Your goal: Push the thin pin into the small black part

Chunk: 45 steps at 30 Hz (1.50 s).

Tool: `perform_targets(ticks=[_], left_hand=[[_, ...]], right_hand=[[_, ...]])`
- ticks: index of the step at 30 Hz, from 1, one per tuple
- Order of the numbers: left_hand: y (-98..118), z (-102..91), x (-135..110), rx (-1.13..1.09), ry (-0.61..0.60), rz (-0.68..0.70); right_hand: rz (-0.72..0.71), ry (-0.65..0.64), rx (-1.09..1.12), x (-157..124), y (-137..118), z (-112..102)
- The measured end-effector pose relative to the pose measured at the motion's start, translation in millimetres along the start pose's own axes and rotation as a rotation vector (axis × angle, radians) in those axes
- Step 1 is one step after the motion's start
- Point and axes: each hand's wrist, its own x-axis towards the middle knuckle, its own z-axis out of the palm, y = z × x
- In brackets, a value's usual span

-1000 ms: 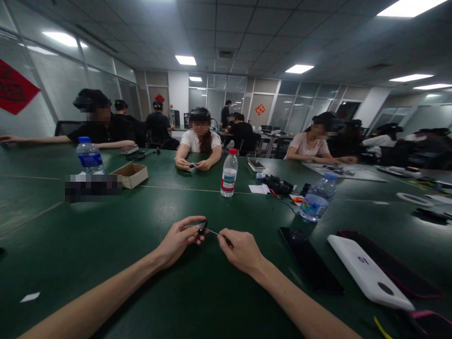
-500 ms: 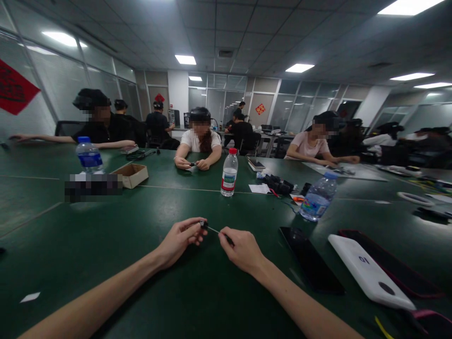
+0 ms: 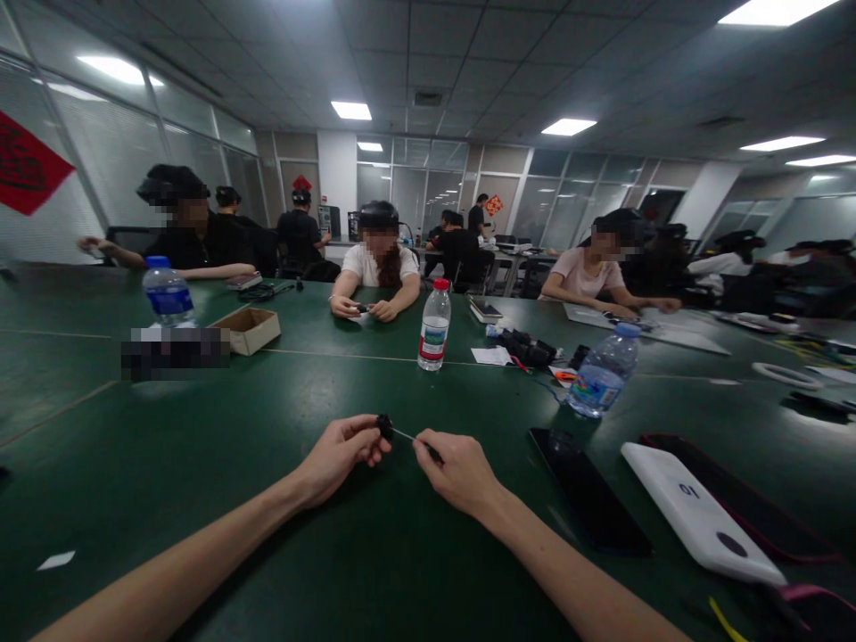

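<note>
Both my hands meet over the green table [image 3: 201, 464] just in front of me. My left hand [image 3: 338, 459] is closed in a pinch on a small black part [image 3: 383, 425] held at its fingertips. My right hand [image 3: 458, 471] is closed on a thin tool [image 3: 406, 436] with a dark handle, whose slim metal shaft reaches left to the black part. What the tip does at the part is too small to see.
A red-capped water bottle [image 3: 434, 326] stands beyond my hands. A blue-capped bottle [image 3: 602, 372], a black phone [image 3: 585, 489] and a white power bank [image 3: 695, 523] lie to the right. A cardboard box [image 3: 247, 330] and another bottle [image 3: 167, 297] sit left. Several people work at the far side.
My left fingers have turned the small black part slightly and lifted it a little. The person at the far left has pulled an outstretched arm back.
</note>
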Motion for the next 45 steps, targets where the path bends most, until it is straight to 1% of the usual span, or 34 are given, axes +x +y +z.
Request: perform_targets(ticks=[7, 12, 15, 21, 33, 39, 45], left_hand=[[-0.9, -0.2, -1.0, 0.069, 0.007, 0.008], [-5.4, -3.3, 1.7, 0.042, 0.033, 0.006], [-5.2, -3.7, 1.7, 0.067, 0.050, 0.023], [0.9, 0.1, -2.0, 0.117, 0.018, 0.025], [-5.1, -3.4, 0.6, -0.036, 0.091, 0.035], [-3.3, -0.7, -0.4, -0.035, 0.090, 0.067], [-4.1, -0.5, -0.5, 0.040, 0.102, 0.119]], right_hand=[[-0.014, -0.004, -0.025, -0.4, 1.1, 1.3], [-0.026, -0.016, -0.028, -0.3, 1.3, 1.2], [-0.032, -0.022, -0.036, -0.1, 1.1, 0.5], [-0.032, -0.001, -0.041, -0.3, 0.4, 0.7], [-0.044, -0.018, -0.089, 0.1, 1.5, 2.8], [-0.057, -0.027, -0.130, -0.3, 0.0, 3.4], [-0.061, -0.034, -0.190, -1.6, -2.1, 5.0]])
